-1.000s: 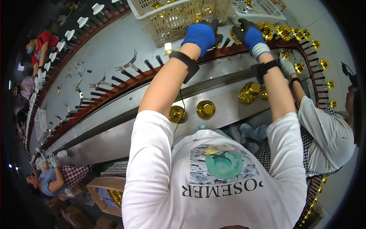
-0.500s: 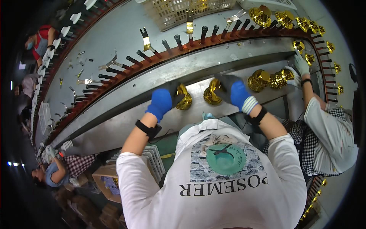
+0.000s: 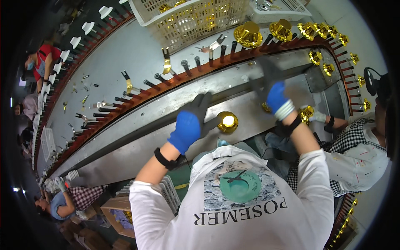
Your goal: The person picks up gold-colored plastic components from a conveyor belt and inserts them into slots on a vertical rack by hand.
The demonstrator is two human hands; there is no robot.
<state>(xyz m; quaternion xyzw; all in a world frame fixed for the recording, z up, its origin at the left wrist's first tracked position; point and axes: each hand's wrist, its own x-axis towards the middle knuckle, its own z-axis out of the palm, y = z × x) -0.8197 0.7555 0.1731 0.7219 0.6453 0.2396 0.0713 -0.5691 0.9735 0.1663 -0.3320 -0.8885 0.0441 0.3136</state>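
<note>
A shiny gold cup-shaped piece, with a flared rim and a bright reflection on top, stands on the metal bench ledge. Just left of it is my left hand, in a blue glove with dark palm and fingers; the fingers are stretched out, and the thumb points toward the gold piece. My right hand, gloved alike, is raised farther right over the trough, blurred, its fingers spread with nothing seen in them. Below its wrist another gold piece shows in part. A co-worker's gloved hand touches a further gold piece.
A curved conveyor track with dark upright pegs runs beyond the trough; some pegs carry metal forks or gold hat-shaped pieces. Past it stand white plastic baskets. A co-worker sits close on my right; others work far left.
Both hands were closed on gold pieces; now they are off them. One gold piece stands alone between my hands. My right hand has moved right and away. The view has shifted somewhat.
</note>
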